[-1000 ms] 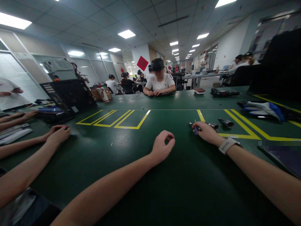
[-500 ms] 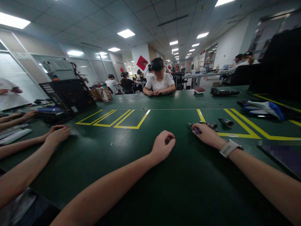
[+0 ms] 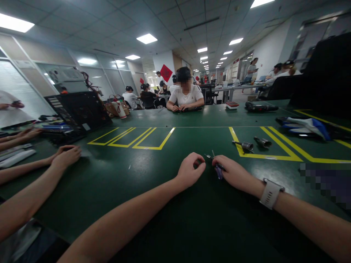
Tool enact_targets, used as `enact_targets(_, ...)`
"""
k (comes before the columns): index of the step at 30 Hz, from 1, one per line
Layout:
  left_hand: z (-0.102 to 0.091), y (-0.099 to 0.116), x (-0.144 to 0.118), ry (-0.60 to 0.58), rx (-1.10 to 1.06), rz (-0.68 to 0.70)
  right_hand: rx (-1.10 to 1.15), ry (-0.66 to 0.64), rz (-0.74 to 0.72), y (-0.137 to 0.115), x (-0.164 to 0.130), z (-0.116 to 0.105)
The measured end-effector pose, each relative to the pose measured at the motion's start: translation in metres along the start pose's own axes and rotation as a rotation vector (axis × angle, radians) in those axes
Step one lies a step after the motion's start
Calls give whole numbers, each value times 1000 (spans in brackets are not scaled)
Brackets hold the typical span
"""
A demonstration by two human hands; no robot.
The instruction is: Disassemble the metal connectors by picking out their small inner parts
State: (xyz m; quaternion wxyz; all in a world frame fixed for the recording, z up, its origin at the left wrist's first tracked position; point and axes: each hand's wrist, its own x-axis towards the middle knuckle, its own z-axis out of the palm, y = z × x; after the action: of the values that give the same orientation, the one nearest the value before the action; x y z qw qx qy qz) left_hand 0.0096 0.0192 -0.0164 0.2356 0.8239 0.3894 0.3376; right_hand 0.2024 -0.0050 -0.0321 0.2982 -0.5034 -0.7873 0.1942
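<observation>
My left hand rests on the green table with thumb and forefinger pinched into a ring; whether something tiny sits between them I cannot tell. My right hand, a white watch on its wrist, lies just to the right of it and grips a small purple-handled screwdriver, its thin metal tip pointing up and away. The two hands nearly touch. Two short dark metal cylinders lie further back on the yellow floor-tape lines.
A co-worker's arms and hands lie on the table at my left, near a black open case. A person in white sits opposite. A black tool and blue-white gloves lie at the far right.
My right hand has pulled the purple screwdriver left and toward me, away from the metal cylinders, ending beside my left hand. My left hand has stayed still.
</observation>
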Motion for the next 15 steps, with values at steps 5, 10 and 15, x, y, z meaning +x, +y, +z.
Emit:
enact_targets(5,2,1,-1,-36,64,47,127,-17,-29,-26,-6,10)
enact_targets(10,0,2,-5,-74,105,79,294,109,100,-17,-7,-7)
enact_targets(15,-1,17,-8,-197,178,129,476,195,228,0,-7,-15)
